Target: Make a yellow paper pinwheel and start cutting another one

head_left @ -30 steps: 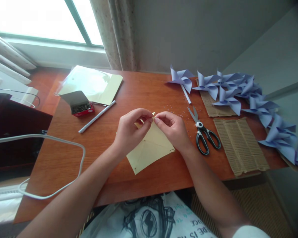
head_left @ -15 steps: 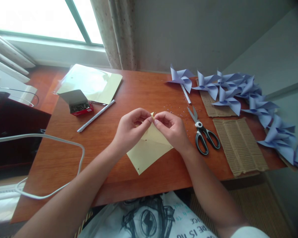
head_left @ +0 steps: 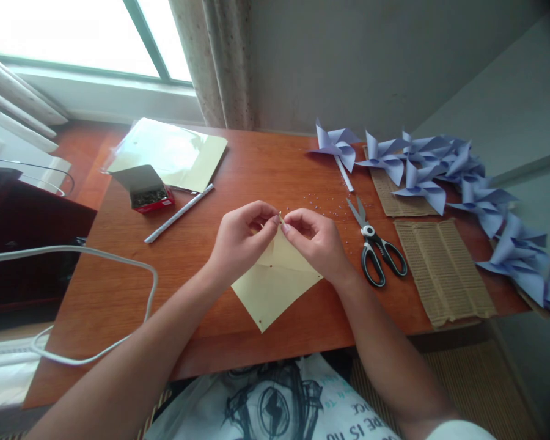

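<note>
A pale yellow paper square [head_left: 275, 284] with cut lines and small holes lies on the wooden table [head_left: 201, 287] in front of me. My left hand [head_left: 241, 241] and my right hand [head_left: 316, 241] meet above its far corner. Both pinch the folded-up tips of the paper between thumb and fingers. Whether a pin is between the fingertips is too small to tell.
Black-handled scissors [head_left: 376, 250] lie just right of my right hand, beside two corrugated cardboard pieces [head_left: 444, 269]. Several lilac paper pinwheels [head_left: 440, 171] line the far right edge. A red box of pins [head_left: 149, 197], a white stick [head_left: 179, 214], yellow sheets [head_left: 169, 153] and a white cable [head_left: 96, 305] lie left.
The yellow paper has turned slightly under my hands, its near corner swinging right and toward me. Both hands stay pinched at the far corner.
</note>
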`<state>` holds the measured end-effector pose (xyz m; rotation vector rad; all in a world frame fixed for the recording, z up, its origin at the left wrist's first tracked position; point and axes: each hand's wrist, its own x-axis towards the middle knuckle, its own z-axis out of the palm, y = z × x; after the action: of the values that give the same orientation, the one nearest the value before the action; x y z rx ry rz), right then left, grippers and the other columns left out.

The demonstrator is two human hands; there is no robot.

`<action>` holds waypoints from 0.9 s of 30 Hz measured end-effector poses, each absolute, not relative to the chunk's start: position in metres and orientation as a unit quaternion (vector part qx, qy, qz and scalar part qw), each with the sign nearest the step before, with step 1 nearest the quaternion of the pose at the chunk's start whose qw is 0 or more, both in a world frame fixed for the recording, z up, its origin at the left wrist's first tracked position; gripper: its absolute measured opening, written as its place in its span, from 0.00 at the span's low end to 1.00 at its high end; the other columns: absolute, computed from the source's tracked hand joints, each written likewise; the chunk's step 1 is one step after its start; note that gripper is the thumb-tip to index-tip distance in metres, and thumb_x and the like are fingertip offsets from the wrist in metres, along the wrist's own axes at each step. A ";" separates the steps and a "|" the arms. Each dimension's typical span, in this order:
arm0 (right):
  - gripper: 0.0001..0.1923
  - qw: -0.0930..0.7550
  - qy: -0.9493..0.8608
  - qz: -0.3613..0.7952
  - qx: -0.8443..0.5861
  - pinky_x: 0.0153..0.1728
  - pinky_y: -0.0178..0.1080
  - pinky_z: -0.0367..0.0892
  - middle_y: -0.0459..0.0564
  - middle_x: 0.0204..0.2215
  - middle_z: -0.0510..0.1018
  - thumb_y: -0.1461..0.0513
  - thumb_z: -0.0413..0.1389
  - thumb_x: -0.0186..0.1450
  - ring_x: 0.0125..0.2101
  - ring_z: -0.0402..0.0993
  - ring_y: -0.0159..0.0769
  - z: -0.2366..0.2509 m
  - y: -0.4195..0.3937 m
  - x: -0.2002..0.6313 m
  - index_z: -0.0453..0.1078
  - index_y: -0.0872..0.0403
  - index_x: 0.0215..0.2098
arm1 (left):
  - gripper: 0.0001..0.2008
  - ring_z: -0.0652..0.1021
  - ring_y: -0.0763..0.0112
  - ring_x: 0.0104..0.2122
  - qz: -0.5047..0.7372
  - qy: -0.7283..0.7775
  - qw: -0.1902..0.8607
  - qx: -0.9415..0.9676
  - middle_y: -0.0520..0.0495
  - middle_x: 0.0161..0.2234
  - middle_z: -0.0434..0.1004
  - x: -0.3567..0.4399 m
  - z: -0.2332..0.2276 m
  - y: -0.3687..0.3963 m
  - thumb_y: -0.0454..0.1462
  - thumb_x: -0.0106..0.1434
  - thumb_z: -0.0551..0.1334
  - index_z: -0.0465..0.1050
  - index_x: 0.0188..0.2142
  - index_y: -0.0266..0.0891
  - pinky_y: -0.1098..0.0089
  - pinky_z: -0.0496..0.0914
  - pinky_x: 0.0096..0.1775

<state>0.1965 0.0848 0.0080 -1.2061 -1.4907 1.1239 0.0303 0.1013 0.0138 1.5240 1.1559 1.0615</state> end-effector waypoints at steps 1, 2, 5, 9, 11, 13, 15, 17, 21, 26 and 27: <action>0.03 0.442 -0.602 0.451 -0.488 0.33 0.36 0.69 0.45 0.29 0.77 0.61 0.60 0.65 0.30 0.75 0.34 0.008 0.085 0.196 0.73 0.52 0.33 | 0.04 0.74 0.71 0.29 0.429 0.472 0.448 0.627 0.50 0.28 0.77 0.031 0.014 0.101 0.36 0.62 0.64 0.75 0.32 0.36 0.71 0.69 0.33; 0.03 0.441 -0.603 0.450 -0.489 0.33 0.36 0.69 0.45 0.29 0.77 0.61 0.60 0.65 0.30 0.75 0.34 0.007 0.085 0.196 0.73 0.52 0.33 | 0.04 0.74 0.72 0.29 0.427 0.474 0.439 0.633 0.50 0.28 0.77 0.031 0.014 0.101 0.36 0.62 0.64 0.75 0.32 0.36 0.71 0.69 0.33; 0.04 0.438 -0.602 0.448 -0.495 0.33 0.36 0.69 0.45 0.29 0.78 0.61 0.60 0.65 0.30 0.75 0.34 0.008 0.085 0.196 0.73 0.52 0.33 | 0.05 0.75 0.72 0.29 0.433 0.471 0.423 0.642 0.50 0.28 0.77 0.031 0.015 0.100 0.36 0.63 0.64 0.75 0.32 0.37 0.71 0.70 0.33; 0.04 0.452 -0.567 0.465 -0.508 0.32 0.36 0.67 0.44 0.28 0.76 0.60 0.60 0.64 0.29 0.73 0.33 0.011 0.086 0.199 0.73 0.52 0.32 | 0.05 0.78 0.69 0.35 0.458 0.487 0.382 0.639 0.48 0.34 0.80 0.025 0.016 0.104 0.38 0.65 0.63 0.77 0.36 0.38 0.69 0.72 0.41; 0.04 0.469 -0.538 0.480 -0.510 0.31 0.36 0.66 0.43 0.27 0.75 0.60 0.61 0.63 0.28 0.71 0.33 0.011 0.087 0.201 0.73 0.52 0.31 | 0.07 0.79 0.65 0.41 0.467 0.509 0.357 0.629 0.47 0.39 0.80 0.020 0.015 0.109 0.40 0.65 0.64 0.77 0.40 0.39 0.67 0.72 0.45; 0.03 0.500 -0.504 0.493 -0.503 0.31 0.35 0.65 0.43 0.27 0.74 0.61 0.62 0.63 0.28 0.70 0.32 0.011 0.089 0.205 0.73 0.51 0.31 | 0.11 0.79 0.62 0.45 0.470 0.532 0.350 0.612 0.45 0.44 0.80 0.014 0.012 0.115 0.41 0.63 0.65 0.76 0.44 0.40 0.64 0.72 0.47; 0.03 0.541 -0.459 0.505 -0.491 0.31 0.35 0.65 0.42 0.28 0.75 0.61 0.63 0.61 0.29 0.71 0.31 0.009 0.091 0.209 0.74 0.50 0.31 | 0.15 0.78 0.60 0.48 0.478 0.545 0.372 0.580 0.43 0.48 0.79 0.009 0.008 0.121 0.42 0.61 0.67 0.74 0.46 0.40 0.63 0.72 0.48; 0.03 0.576 -0.407 0.517 -0.485 0.32 0.35 0.66 0.41 0.29 0.76 0.61 0.64 0.60 0.29 0.71 0.31 0.008 0.094 0.214 0.74 0.50 0.31 | 0.18 0.78 0.59 0.49 0.492 0.540 0.423 0.536 0.42 0.50 0.78 0.006 0.006 0.126 0.43 0.59 0.69 0.73 0.47 0.41 0.62 0.72 0.49; 0.04 0.605 -0.348 0.517 -0.495 0.30 0.34 0.67 0.41 0.27 0.75 0.61 0.63 0.59 0.27 0.72 0.31 0.007 0.098 0.220 0.72 0.49 0.31 | 0.18 0.80 0.63 0.41 0.486 0.503 0.566 0.436 0.45 0.42 0.81 0.006 0.005 0.127 0.43 0.58 0.71 0.75 0.46 0.40 0.66 0.74 0.41; 0.08 0.605 -0.343 0.484 -0.531 0.31 0.39 0.72 0.44 0.29 0.78 0.57 0.61 0.59 0.32 0.78 0.39 0.004 0.100 0.223 0.69 0.49 0.34 | 0.11 0.79 0.69 0.31 0.462 0.450 0.670 0.367 0.49 0.32 0.81 0.013 0.009 0.120 0.42 0.55 0.73 0.76 0.33 0.39 0.70 0.74 0.34; 0.09 0.598 -0.346 0.483 -0.538 0.32 0.39 0.72 0.45 0.29 0.79 0.56 0.61 0.59 0.32 0.78 0.40 0.004 0.100 0.223 0.69 0.50 0.34 | 0.11 0.80 0.69 0.31 0.466 0.449 0.665 0.374 0.48 0.33 0.81 0.014 0.010 0.119 0.42 0.56 0.73 0.77 0.33 0.39 0.69 0.75 0.35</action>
<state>0.2229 0.1003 0.0035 -1.2476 -0.8018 1.1199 0.0136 0.1193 0.0097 0.8441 1.0149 1.0516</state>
